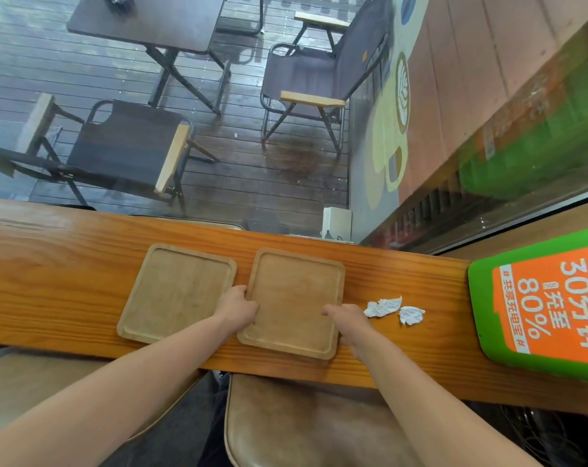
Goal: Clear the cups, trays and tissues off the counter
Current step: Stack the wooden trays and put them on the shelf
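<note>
two wooden trays lie flat on the long orange-brown desk (66, 264), and the right tray (294, 298) serves as landmark here. the left tray (178, 291) lies just beside it on its left, their near edges almost touching where the left hand (238, 306) sits. that hand's grip is closed over the right tray's left rim, fingers curled over the edge so their tips are hidden between the two trays. the right hand (348, 320) rests at the right tray's right rim, thumb laid on the tray's inner surface; its other fingers are tucked under or behind the rim and cannot be seen, so whether this grip is fully closed on the tray i cannot tell. the tray's near right corner overhangs the desk edge slightly, though whether it is lifted is hard to make out.

two crumpled tissues (383, 306) lie on the desk just to the right of the right tray, near the right hand and apart from it (the smaller piece (411, 314) is farther right). farther right again, a green and orange charging box (538, 298) is cut off by the frame edge. below the right tray, a brown stool seat (302, 426) shows under the desk, partly hidden by the forearms. behind the tray, a small white box (336, 224) stands at the glass.
</note>
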A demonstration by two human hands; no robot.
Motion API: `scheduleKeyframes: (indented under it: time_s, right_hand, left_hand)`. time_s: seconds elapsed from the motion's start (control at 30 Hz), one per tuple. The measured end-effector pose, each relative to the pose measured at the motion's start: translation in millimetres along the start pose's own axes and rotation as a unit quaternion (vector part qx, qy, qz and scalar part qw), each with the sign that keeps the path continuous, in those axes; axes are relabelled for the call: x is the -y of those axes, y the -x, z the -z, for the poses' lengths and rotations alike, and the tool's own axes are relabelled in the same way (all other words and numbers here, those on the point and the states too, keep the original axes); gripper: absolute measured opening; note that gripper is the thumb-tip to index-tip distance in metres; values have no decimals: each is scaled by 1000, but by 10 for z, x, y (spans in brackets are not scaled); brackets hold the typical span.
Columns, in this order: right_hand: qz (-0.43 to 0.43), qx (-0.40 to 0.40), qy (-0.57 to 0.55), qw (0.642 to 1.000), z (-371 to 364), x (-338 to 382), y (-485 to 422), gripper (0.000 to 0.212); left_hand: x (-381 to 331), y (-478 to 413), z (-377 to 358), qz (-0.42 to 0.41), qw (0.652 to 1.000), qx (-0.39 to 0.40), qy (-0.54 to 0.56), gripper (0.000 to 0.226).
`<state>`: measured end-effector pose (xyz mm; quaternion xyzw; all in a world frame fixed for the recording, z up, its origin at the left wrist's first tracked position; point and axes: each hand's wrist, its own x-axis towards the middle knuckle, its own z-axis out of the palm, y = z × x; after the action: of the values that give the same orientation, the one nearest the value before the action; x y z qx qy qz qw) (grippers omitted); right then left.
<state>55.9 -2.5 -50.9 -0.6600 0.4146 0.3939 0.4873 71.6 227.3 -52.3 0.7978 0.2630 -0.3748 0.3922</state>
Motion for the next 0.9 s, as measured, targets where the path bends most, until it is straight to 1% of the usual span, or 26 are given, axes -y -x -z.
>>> scheduleKeyframes:
  time_s: [0.13, 0.2, 0.33, 0.4, 0.47, 0.53, 0.63, 0.77, 0.9]
  right_hand:
    - [-16, 1, -87, 996, 9, -27, -40, 62]
    - [-12, -12, -110, 994, 17, -79, -88, 60]
    - [-12, -24, -133, 991, 18, -208, -169, 64]
    - [-19, -14, -132, 991, 28, -243, -156, 59]
    - [-22, 1, -136, 990, 49, -260, -118, 48]
    - [-15, 14, -144, 989, 73, -246, -65, 41]
    - [10, 29, -154, 988, 95, -174, 29, 41]
    - [52, 31, -139, 988, 115, -3, 146, 47]
    - [78, 41, -128, 988, 19, 134, 253, 41]
  left_hand:
    - [16, -64, -19, 48, 997, -1, 66, 49]
    - [46, -74, -35, 78, 991, 9, 103, 52]
    - [129, -19, -73, 127, 968, 74, 204, 61]
    - [135, 30, -69, 133, 956, 93, 244, 63]
    - [120, 99, -60, 127, 947, 103, 276, 61]
    - [78, 183, -21, 115, 942, 108, 295, 60]
    - [4, 265, 55, 94, 944, 100, 299, 57]
    - [-114, 410, 149, 51, 945, 66, 318, 50]
    - [-100, 506, 328, 6, 941, 78, 328, 35]
